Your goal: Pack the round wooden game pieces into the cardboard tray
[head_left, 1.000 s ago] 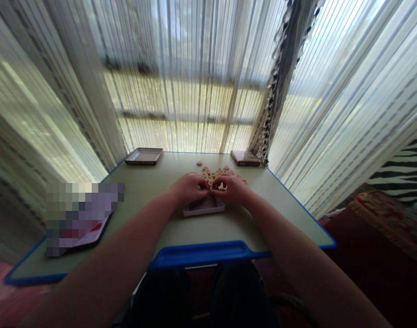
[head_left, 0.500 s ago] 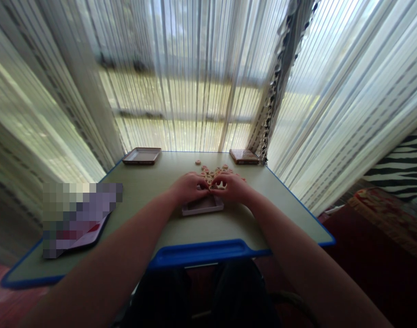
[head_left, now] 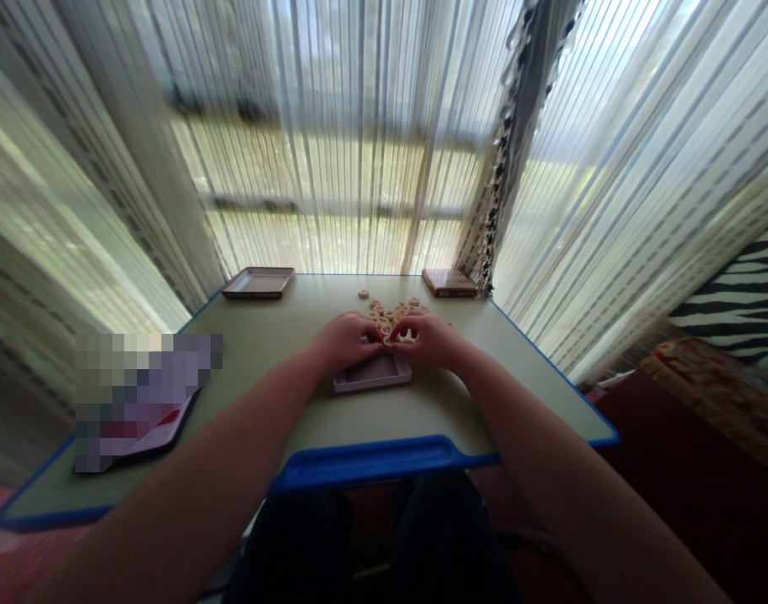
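Observation:
Small round wooden pieces point(head_left: 386, 320), some with red markings like Chinese chess pieces, lie in a loose pile at the middle of the table. My left hand point(head_left: 346, 342) is curled over the far left part of a shallow pale tray point(head_left: 372, 384). Its thumb and fingertips come together at the near edge of the pile; what they hold is hidden. Opposite it, my right hand point(head_left: 427, 337) has thumb and forefinger pinched around a round chess piece point(head_left: 387, 340) at the tray's far side. The two hands' fingertips nearly meet there.
A brown-rimmed open box lid point(head_left: 258, 294) sits at the table's back left, and a flat brown box point(head_left: 450, 283) at the back right. A blurred-out flat object point(head_left: 163, 432) lies on the left. Blue trim point(head_left: 371, 460) edges the table; curtains hang behind.
The view has shifted slightly. Both hands stay at the tray's far edge, with only small finger movements; a piece between the fingertips now shows a little more clearly.

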Demonstrator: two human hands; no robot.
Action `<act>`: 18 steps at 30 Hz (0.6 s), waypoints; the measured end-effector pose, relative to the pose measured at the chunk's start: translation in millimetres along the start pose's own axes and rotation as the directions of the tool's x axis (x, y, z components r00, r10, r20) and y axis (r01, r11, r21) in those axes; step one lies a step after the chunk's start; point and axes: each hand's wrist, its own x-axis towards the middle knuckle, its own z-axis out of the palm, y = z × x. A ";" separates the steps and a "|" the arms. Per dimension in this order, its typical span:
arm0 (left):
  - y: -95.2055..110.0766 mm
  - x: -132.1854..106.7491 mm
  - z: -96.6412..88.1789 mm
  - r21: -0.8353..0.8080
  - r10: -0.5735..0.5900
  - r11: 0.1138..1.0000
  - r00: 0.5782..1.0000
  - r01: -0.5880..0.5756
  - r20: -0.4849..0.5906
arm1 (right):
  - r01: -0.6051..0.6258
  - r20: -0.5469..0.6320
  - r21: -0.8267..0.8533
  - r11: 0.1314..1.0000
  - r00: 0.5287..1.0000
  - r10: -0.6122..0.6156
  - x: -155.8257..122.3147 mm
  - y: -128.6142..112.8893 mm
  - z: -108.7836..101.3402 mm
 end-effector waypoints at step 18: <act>1.8 -0.6 -1.1 0.059 -0.043 0.997 0.995 0.049 -0.087 | -0.207 0.083 -0.111 0.972 0.973 0.217 -3.3 13.4 -19.0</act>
